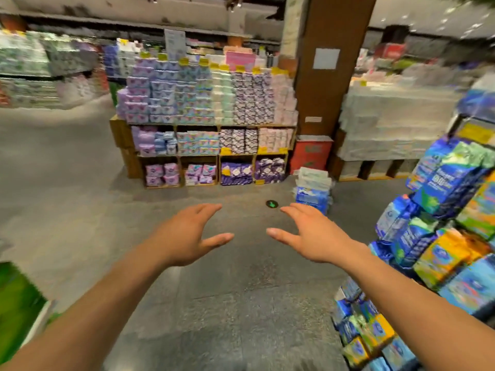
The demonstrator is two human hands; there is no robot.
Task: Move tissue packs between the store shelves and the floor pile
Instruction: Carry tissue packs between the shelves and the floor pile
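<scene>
Empty, fingers spread: left hand (184, 238) & right hand (310, 234), mid frame; floor pile (313, 188) just past right hand, shelf (218, 167) behind.

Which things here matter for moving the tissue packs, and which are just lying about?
For the job: floor pile of tissue packs; blue packs on the right shelves; left hand and right hand, both empty.
Just there: red box; brown pillar; green floor marker; wooden display of purple packs.

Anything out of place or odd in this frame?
A small pile of tissue packs stands on the floor by the brown pillar, off the shelves. A dark round thing lies beside it, too blurred to identify.
</scene>
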